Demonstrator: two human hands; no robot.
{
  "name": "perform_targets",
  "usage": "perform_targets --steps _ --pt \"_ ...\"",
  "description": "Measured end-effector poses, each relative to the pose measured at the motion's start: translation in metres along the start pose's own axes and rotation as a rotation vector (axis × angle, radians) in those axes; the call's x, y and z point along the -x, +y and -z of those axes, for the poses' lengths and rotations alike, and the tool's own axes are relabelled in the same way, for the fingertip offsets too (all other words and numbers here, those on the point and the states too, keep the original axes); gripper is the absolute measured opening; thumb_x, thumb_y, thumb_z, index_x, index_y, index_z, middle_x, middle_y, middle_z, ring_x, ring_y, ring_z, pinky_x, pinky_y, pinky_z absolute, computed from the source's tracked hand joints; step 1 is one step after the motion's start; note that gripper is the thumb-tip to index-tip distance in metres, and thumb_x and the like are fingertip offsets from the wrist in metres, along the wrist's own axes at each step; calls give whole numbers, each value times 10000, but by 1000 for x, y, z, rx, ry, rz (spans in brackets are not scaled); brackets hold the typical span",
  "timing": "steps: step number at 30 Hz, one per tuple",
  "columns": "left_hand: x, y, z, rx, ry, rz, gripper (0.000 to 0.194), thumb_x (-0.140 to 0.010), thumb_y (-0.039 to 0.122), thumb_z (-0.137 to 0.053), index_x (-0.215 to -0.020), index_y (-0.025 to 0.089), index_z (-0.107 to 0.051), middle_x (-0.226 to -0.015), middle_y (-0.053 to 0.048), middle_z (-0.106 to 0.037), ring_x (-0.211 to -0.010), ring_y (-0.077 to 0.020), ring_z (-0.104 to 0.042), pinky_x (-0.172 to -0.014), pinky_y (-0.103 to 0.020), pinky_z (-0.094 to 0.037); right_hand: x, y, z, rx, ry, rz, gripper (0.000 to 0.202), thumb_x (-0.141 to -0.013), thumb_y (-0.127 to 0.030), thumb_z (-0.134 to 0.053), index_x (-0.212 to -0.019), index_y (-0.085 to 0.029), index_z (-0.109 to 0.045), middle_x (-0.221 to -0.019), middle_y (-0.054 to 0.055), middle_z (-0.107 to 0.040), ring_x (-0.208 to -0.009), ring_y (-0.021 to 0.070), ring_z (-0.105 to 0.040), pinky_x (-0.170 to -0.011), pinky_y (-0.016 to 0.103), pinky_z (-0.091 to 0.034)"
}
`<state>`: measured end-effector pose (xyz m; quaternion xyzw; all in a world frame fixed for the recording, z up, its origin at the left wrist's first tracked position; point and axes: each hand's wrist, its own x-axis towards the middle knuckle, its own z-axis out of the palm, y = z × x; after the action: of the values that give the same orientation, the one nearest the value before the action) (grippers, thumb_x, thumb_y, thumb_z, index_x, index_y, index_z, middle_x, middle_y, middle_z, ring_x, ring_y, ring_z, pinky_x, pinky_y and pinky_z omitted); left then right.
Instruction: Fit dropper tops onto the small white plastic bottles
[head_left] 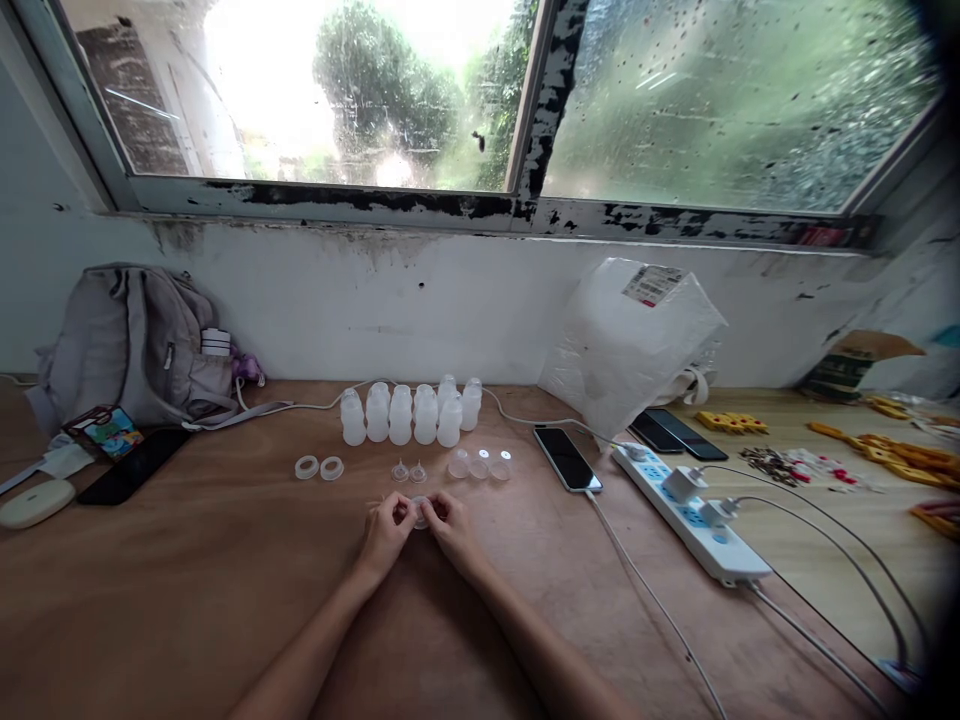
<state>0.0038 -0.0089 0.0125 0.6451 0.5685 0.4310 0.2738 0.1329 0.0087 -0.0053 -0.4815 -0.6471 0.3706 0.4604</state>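
Observation:
My left hand [390, 524] and my right hand [445, 522] meet at the middle of the table, fingers pinched on a small translucent ring [420, 519]. The fingertips cover much of it, so its finer shape cannot be made out. Just beyond the hands stand two clear nipples [409, 472]. Several clear round caps [478, 466] lie to their right, and two white rings [319, 467] to their left. Behind these is a cluster of small frosted white bottles [401, 415], standing upright.
A phone [568, 460] on a cable and a white power strip [690, 510] lie to the right. Further right are yellow plastic parts [731, 422]. A grey backpack [139, 340] and dark phone [133, 467] are left. A white plastic bag [630, 340] leans against the wall.

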Motion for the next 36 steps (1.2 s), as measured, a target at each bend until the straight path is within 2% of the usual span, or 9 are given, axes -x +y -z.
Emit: perform_targets --steps 12,21,30,36 --pt "-2 -4 1 -46 12 -22 149 -701 303 -533 -629 172 -543 -595 -6 -621 -551 -119 -582 -547 -200 -427 2 -3 -1 58 -7 73 123 -737 -255 -489 -707 -160 -562 -639 9 -590 -560 117 -509 -523 215 -396" --pt "1 2 3 -61 21 -90 83 -703 214 -513 -775 192 -549 -681 3 -640 -604 -111 -601 -605 -194 -450 1 -5 1 26 -6 91 96 -717 -177 -453 -747 -163 -544 -680 12 -585 -596 123 -520 -559 223 -415" --pt "4 -1 1 -192 16 -112 34 -732 210 -468 -726 202 -500 -637 11 -602 -585 -119 -579 -587 -212 -429 0 -2 1 99 -44 162 53 -674 -149 -455 -692 -166 -501 -594 -25 -510 -525 95 -440 -498 199 -347" --pt "4 3 3 -168 13 -122 92 -722 216 -485 -813 213 -498 -737 -2 -623 -641 -133 -591 -642 -238 -440 2 -1 2 65 -47 157 147 -670 -140 -464 -806 -178 -504 -700 -4 -542 -574 103 -467 -500 191 -367"
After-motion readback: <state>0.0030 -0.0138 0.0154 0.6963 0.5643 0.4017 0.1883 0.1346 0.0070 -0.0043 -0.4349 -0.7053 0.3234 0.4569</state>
